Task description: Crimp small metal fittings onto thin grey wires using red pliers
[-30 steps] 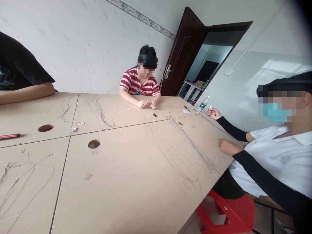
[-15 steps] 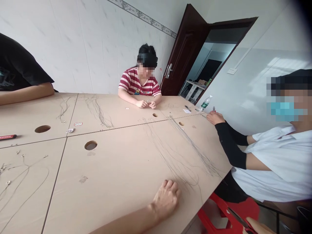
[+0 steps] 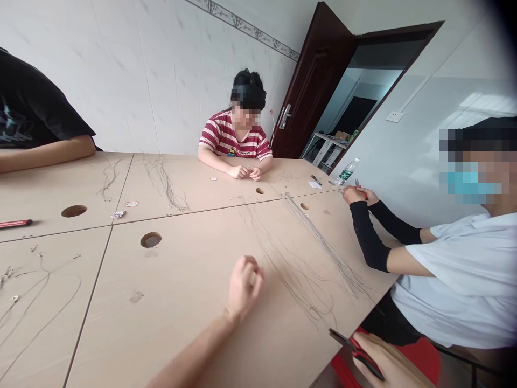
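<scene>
My left hand (image 3: 244, 283) hovers over the middle of the wooden table (image 3: 189, 302), fingers curled into a loose pinch; what they hold, if anything, is too fine to make out. A spread of thin metal chains (image 3: 315, 258) lies just to its right. At the lower right edge of the table my right hand (image 3: 388, 364) is closed round red-handled pliers (image 3: 349, 345), their dark tip pointing left toward the chains.
Round holes (image 3: 151, 240) pierce the tabletop. More chains (image 3: 36, 285) lie at the left, with a red pen (image 3: 16, 223) beyond them. A person in a striped shirt (image 3: 236, 143) sits opposite, a person in white (image 3: 456, 269) at the right, another's arm (image 3: 44, 153) at the left. A water bottle (image 3: 346, 171) stands far right.
My left arm came into view, rested near the table's front edge, then lifted and moved left with fingers closing. My right hand with the pliers rose into view. The person at right lowered both hands.
</scene>
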Available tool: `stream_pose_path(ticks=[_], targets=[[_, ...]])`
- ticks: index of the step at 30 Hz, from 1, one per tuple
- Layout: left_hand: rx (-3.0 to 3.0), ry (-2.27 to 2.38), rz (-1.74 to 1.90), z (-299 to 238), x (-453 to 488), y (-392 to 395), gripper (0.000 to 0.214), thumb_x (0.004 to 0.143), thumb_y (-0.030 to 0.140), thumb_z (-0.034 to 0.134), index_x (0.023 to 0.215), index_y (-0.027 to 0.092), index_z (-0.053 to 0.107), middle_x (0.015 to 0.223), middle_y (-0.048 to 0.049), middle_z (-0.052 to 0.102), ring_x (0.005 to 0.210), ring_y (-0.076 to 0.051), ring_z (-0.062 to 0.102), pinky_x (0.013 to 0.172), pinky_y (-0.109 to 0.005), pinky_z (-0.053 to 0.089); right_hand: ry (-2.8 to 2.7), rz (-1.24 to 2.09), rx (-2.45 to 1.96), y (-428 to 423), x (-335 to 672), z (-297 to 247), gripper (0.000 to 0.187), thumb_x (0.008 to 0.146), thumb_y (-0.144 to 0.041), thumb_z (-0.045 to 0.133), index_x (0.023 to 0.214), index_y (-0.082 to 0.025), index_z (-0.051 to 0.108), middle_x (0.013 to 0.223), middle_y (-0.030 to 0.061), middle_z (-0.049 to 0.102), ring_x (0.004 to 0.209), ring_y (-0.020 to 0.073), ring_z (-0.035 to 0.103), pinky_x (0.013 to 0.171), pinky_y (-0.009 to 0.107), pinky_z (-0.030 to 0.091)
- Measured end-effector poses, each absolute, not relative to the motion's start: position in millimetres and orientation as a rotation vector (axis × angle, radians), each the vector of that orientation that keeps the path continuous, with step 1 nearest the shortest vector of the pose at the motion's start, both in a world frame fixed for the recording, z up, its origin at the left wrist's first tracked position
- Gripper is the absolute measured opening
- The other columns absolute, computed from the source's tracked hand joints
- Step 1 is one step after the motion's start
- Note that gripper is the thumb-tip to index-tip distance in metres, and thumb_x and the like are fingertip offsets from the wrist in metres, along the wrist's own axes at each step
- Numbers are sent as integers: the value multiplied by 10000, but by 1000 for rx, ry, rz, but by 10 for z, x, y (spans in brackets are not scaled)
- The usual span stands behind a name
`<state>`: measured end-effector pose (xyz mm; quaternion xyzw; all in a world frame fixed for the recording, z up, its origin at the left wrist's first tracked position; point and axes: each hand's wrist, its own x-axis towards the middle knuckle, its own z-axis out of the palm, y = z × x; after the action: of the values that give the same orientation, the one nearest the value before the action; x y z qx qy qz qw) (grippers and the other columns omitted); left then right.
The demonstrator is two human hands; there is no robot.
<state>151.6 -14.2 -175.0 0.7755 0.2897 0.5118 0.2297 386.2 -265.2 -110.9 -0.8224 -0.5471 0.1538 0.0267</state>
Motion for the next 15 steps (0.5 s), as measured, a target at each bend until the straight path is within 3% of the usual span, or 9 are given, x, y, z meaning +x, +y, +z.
stream_pose_path(ticks=[6,9,15], targets=[[1700,1287,1737,-1808,1043,719,218,930,236,527,724,174,491,811,-18,538,748,-148,548,614,-260,431,-1971,815,-2396,-1621,3452,-593,164,924,-284,427,880,-228,575,984,92,679,910,242,636,784,338,491],[1631,1344,1772,-1847,961,789,255,921,268,561,702,160,492,784,0,536,723,-135,538,617,-259,434,-2199,791,-2340,-1021,3341,-399,135,927,-237,424,908,-201,552,969,88,659,890,223,605,733,300,424],[1621,1336,1750,-1836,994,750,239,900,231,537,670,194,484,773,-9,551,721,-135,549,622,-244,447,-2403,909,-2262,198,3205,-324,86,886,-244,552,834,-178,569,690,-4,556,598,133,494,550,249,304]])
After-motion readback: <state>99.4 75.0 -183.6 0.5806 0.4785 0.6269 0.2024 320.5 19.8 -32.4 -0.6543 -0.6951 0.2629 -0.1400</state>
